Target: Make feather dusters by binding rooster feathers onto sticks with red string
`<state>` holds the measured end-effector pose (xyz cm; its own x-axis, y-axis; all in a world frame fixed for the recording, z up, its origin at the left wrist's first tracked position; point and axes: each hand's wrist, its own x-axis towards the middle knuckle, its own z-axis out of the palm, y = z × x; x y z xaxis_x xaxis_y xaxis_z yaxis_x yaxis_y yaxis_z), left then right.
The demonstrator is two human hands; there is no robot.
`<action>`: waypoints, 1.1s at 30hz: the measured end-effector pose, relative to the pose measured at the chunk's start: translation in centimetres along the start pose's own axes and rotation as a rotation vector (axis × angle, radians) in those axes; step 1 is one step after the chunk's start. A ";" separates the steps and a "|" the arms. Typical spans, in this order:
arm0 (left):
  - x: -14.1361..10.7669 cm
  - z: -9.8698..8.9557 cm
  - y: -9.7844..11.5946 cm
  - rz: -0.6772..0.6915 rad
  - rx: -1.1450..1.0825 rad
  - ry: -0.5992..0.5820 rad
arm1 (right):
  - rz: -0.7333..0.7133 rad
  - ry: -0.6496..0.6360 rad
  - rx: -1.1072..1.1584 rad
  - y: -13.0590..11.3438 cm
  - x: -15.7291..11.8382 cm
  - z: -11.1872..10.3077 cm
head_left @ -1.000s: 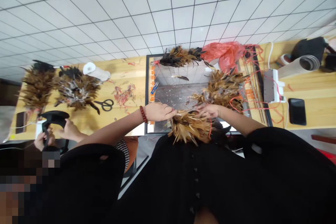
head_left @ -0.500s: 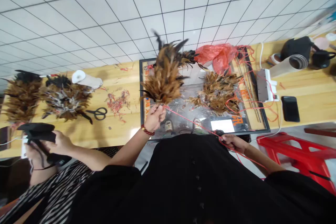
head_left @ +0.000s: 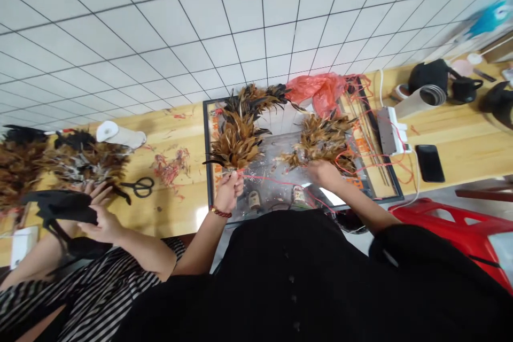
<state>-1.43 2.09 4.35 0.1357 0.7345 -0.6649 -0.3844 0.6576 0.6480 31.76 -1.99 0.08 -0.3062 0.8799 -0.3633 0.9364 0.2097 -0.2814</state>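
Note:
My left hand [head_left: 229, 191], with a bead bracelet at the wrist, is closed on the lower end of a brown and black feather bundle [head_left: 236, 141]. A red string [head_left: 272, 178] runs from that end to the right and sags toward my body. At the near edge of a loose feather pile [head_left: 324, 139] is my right hand [head_left: 325, 173], blurred by motion, so its fingers cannot be made out. Both feather groups lie over a black-framed glass panel [head_left: 276, 144].
On the left, a person's hands [head_left: 105, 224] hold a black object beside another feather piece [head_left: 86, 163]. Black scissors [head_left: 142, 187], red scraps [head_left: 171, 165] and a white roll [head_left: 120, 134] lie nearby. To the right are a power strip [head_left: 388, 131], a phone [head_left: 429, 163] and a red stool [head_left: 452, 224].
My right hand has let go of the red string at my right side and moved up and left to the feather pile. The string has slackened. My left hand's bundle is lower, its feathers less upright.

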 end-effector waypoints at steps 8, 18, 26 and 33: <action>-0.9 2.1 -0.9 -0.123 -0.344 -0.101 | -0.096 0.024 -0.140 0.5 9.5 -1.4; 0.1 3.1 -3.4 -0.165 -0.399 -0.100 | 0.151 0.088 1.673 -9.5 5.5 -3.1; -0.5 4.3 -3.8 -0.189 -0.371 -0.137 | 0.161 0.307 1.682 -14.4 7.4 -0.7; -1.2 4.1 -3.7 -0.121 -0.291 -0.235 | 0.184 0.380 1.493 -14.4 7.4 0.6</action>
<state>3.57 -0.52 4.26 0.3882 0.6954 -0.6048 -0.5912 0.6913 0.4154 15.92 1.30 0.92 0.0662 0.9461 -0.3170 -0.1310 -0.3067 -0.9427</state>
